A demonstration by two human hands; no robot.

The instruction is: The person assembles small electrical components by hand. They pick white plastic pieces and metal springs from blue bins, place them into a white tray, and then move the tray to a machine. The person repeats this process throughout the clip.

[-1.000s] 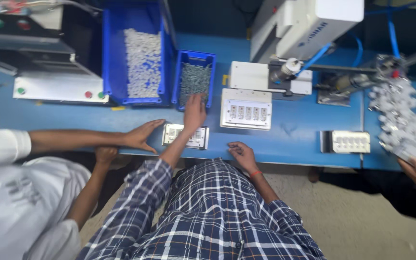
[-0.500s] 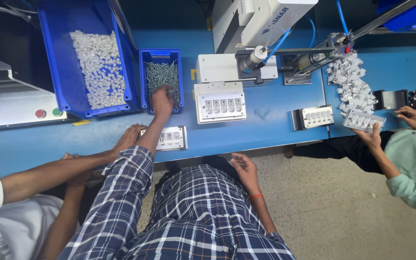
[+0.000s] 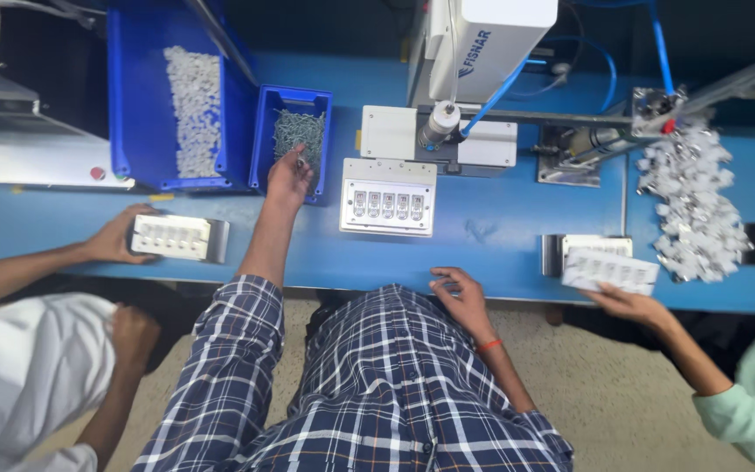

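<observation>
My left hand (image 3: 287, 179) reaches across the blue table (image 3: 482, 240) into a small blue bin (image 3: 266, 131) of small metal parts (image 3: 297, 133). Its fingertips are pinched together at the bin's near end, and one small part seems to sit between them. My right hand (image 3: 458, 295) rests at the table's near edge with its fingers curled, and I see nothing in it. A white fixture plate (image 3: 389, 197) with several slots lies on the table between my hands, touched by neither.
A large blue bin (image 3: 137, 105) of white parts stands left of the small one. A dispensing machine (image 3: 482, 44) rises behind the plate. A co-worker's hand (image 3: 120, 236) grips a white tray (image 3: 172, 238); another's hand (image 3: 626, 304) holds a tray (image 3: 609, 269) near a pile of white parts (image 3: 692, 201).
The co-worker on the left has drawn the white tray leftward, away from my left arm. My left hand stays at the small bin. My right hand stays at the table edge.
</observation>
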